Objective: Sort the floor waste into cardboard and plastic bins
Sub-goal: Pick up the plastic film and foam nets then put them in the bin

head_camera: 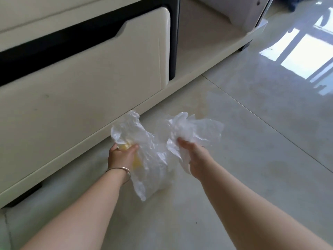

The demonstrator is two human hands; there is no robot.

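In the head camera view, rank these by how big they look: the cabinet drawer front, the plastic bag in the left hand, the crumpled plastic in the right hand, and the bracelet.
1. Drawer front
2. Plastic bag
3. Crumpled plastic
4. Bracelet

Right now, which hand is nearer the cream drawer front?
Left. The left hand grips plastic wrap just below the cream drawer front; the right hand sits farther out over open floor.
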